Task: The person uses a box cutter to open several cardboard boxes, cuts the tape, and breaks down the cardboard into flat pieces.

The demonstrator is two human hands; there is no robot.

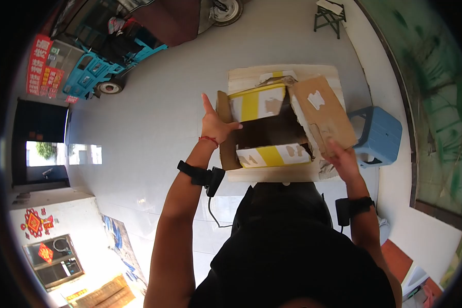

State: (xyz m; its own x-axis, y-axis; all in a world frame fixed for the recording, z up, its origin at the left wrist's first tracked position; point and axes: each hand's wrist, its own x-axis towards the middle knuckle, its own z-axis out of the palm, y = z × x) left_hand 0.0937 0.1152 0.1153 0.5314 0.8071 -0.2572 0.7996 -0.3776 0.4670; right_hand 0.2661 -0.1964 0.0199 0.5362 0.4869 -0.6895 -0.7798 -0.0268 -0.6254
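Note:
An open cardboard box [257, 107] with yellow and white strips on its flaps stands on a pale wooden board [250, 75] before me. Its dark inside shows between the flaps. My left hand [216, 122] is at the left flap, fingers spread and the thumb reaching over the box's edge; whether it presses on the cardboard I cannot tell. My right hand [342, 157] is at the lower corner of the wide brown right flap [321, 104], with fingertips on or over it and partly blurred. Torn paper patches mark the flaps. A crumpled, torn piece lies along the far edge.
A blue plastic stool [385, 134] stands right of the board, close to the wall. A folding stool [330, 17] is farther off at the upper right. At the upper left stands a blue cargo tricycle [96, 73]. My legs are just below the board.

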